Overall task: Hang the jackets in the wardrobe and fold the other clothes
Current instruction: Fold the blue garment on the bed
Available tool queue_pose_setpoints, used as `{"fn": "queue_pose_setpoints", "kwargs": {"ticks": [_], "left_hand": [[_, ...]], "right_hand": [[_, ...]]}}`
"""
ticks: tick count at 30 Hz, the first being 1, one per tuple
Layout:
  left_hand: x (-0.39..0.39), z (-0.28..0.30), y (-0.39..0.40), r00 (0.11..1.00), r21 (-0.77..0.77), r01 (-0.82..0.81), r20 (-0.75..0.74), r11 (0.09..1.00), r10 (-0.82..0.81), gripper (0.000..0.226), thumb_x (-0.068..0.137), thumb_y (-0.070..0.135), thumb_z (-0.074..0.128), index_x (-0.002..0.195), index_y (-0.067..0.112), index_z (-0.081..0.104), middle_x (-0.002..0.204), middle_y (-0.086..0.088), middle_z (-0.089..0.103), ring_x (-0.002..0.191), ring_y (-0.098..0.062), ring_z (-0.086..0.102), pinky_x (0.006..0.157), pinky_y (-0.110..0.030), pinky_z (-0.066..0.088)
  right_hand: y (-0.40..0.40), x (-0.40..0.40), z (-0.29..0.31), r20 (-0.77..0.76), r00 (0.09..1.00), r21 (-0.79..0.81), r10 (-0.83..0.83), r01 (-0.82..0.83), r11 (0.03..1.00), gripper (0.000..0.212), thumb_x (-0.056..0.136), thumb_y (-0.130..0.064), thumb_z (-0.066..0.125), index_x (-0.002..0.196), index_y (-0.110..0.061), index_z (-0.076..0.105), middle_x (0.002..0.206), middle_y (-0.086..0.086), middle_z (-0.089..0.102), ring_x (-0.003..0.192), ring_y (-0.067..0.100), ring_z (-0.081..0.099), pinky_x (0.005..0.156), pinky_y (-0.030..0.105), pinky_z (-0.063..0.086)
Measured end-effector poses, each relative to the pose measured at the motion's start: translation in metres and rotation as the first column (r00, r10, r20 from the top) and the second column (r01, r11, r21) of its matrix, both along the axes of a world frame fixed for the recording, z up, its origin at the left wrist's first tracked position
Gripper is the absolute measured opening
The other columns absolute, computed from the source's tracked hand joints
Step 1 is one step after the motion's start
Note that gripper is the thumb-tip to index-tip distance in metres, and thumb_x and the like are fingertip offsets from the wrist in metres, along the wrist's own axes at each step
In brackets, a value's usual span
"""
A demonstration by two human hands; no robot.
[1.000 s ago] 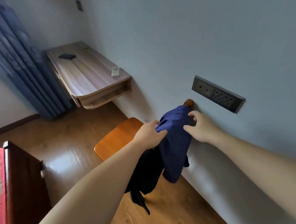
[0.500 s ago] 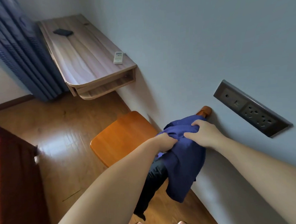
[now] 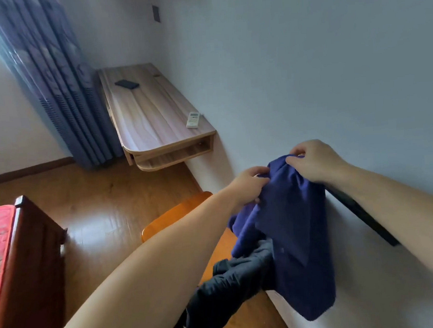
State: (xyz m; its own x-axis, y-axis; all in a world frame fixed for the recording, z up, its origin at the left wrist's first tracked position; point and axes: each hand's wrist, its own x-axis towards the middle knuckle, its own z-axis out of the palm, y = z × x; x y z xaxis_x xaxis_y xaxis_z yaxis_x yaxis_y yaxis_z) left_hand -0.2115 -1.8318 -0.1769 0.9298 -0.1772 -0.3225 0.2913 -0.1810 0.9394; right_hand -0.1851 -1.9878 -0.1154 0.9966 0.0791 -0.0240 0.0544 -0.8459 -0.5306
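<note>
Beside a pale wall, left hand (image 3: pixel 248 186) and right hand (image 3: pixel 315 162) each pinch the blue garment (image 3: pixel 289 225) at its top, a dark garment (image 3: pixel 229 288) below their grip; nothing looks hung or folded yet.

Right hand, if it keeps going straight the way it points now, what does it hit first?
The right hand grips the blue garment and points up-left along the wall. Probably the wall itself first, or the wall-mounted wooden desk further on; depth is unclear.
</note>
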Motion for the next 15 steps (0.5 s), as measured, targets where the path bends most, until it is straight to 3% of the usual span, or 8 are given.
{"fn": "queue_pose_setpoints", "kwargs": {"ticks": [3, 7, 12, 15], "left_hand": [[-0.008, 0.046, 0.011, 0.989, -0.126, -0.055, 0.127, 0.991, 0.071, 0.032, 0.097, 0.005, 0.048, 0.125, 0.016, 0.06, 0.094, 0.005, 0.062, 0.061, -0.005, 0.052, 0.046, -0.015, 0.044], [-0.021, 0.107, 0.03, 0.947, -0.271, -0.115, 0.261, 0.956, 0.188, 0.029, 0.096, 0.005, 0.048, 0.114, 0.025, 0.059, 0.085, 0.003, 0.061, 0.063, -0.01, 0.052, 0.053, -0.022, 0.044], [-0.048, 0.164, 0.062, 0.792, -0.271, -0.287, 0.472, 0.919, 0.386, 0.032, 0.095, 0.002, 0.05, 0.125, 0.012, 0.059, 0.083, -0.003, 0.063, 0.059, -0.008, 0.057, 0.053, -0.018, 0.045], [-0.075, 0.176, 0.088, 0.697, -0.196, -0.429, 0.548, 0.882, 0.462, 0.028, 0.095, 0.007, 0.055, 0.121, 0.014, 0.063, 0.098, -0.004, 0.068, 0.082, -0.014, 0.061, 0.07, -0.027, 0.05]], "right_hand": [[0.021, 0.0, 0.058, 0.089, 0.994, 0.017, 0.066, -0.068, 0.998, 0.017, 0.088, -0.012, 0.053, 0.084, -0.007, 0.069, 0.085, 0.01, 0.069, 0.08, 0.024, 0.06, 0.066, 0.03, 0.045], [0.052, -0.012, 0.134, 0.28, 0.944, 0.038, 0.177, -0.195, 0.98, 0.017, 0.091, -0.013, 0.052, 0.09, -0.01, 0.069, 0.088, 0.005, 0.067, 0.084, 0.021, 0.058, 0.074, 0.033, 0.047], [0.093, -0.038, 0.185, 0.481, 0.827, 0.098, 0.291, -0.38, 0.92, 0.016, 0.097, -0.019, 0.048, 0.096, -0.014, 0.063, 0.081, -0.003, 0.057, 0.08, 0.017, 0.051, 0.065, 0.026, 0.039], [0.117, -0.058, 0.193, 0.528, 0.772, 0.168, 0.355, -0.505, 0.847, 0.015, 0.097, -0.017, 0.047, 0.094, -0.014, 0.062, 0.076, -0.006, 0.055, 0.071, 0.01, 0.05, 0.062, 0.019, 0.039]]}}
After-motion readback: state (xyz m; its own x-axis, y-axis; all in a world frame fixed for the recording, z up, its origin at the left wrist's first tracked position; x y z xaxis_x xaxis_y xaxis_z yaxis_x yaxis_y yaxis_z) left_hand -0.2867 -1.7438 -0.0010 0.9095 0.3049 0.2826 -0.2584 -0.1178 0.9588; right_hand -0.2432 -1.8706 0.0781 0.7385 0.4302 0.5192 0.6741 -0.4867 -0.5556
